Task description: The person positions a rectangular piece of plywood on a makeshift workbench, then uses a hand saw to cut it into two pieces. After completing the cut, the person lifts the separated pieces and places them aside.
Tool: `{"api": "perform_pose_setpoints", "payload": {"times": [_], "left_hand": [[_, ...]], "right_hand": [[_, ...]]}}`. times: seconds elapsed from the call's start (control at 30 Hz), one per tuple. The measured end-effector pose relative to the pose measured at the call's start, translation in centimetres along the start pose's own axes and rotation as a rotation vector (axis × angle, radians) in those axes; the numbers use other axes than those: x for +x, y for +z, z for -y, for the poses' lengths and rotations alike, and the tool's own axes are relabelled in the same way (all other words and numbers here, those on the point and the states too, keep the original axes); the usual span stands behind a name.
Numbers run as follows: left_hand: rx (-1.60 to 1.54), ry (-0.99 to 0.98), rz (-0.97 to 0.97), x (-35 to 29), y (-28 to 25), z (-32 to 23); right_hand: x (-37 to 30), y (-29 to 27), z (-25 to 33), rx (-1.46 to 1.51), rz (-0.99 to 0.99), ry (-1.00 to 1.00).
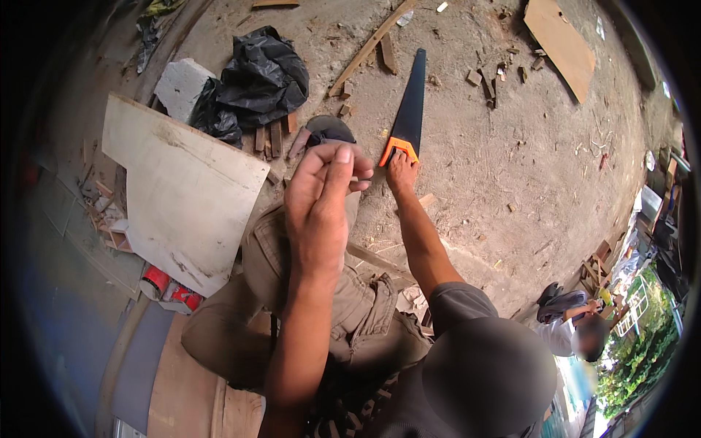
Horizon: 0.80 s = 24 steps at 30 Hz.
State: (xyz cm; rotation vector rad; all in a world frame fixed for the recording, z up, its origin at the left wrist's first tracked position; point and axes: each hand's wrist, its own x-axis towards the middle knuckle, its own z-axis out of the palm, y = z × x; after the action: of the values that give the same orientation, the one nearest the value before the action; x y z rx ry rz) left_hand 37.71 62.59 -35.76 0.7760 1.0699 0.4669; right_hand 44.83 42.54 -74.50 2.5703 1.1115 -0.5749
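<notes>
My left hand (321, 197) is raised over my knee with its fingers curled. Between thumb and fingertips it pinches a small, thin, dark-tipped piece (358, 179), too small to name surely. My right hand (402, 174) reaches forward to the ground, its fingers closed round the orange handle of a handsaw (410, 109). The saw's dark blade lies on the dirt, pointing away from me. Part of the handle is hidden under my fingers.
Left of me lie a large pale board (190, 193), a black plastic bag (266, 77), a concrete block (181, 87) and a red can (154, 282). Wood scraps (488, 86) and a brown panel (561, 45) lie ahead. Another person (569, 314) sits at the right.
</notes>
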Motion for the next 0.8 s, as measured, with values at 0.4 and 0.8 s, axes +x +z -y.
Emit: {"api": "perform_pose_setpoints", "payload": {"times": [0.4,0.8], "left_hand": [[0.128,0.195,0.028,2.3,1.4,2.5],[-0.066,0.512,0.244,-1.1,3.4,0.9]], "right_hand": [[-3.4,-16.2,-2.1,1.337,-0.382,0.218],[-10.4,-30.0,-7.9,1.698,-0.563,-0.055]]}}
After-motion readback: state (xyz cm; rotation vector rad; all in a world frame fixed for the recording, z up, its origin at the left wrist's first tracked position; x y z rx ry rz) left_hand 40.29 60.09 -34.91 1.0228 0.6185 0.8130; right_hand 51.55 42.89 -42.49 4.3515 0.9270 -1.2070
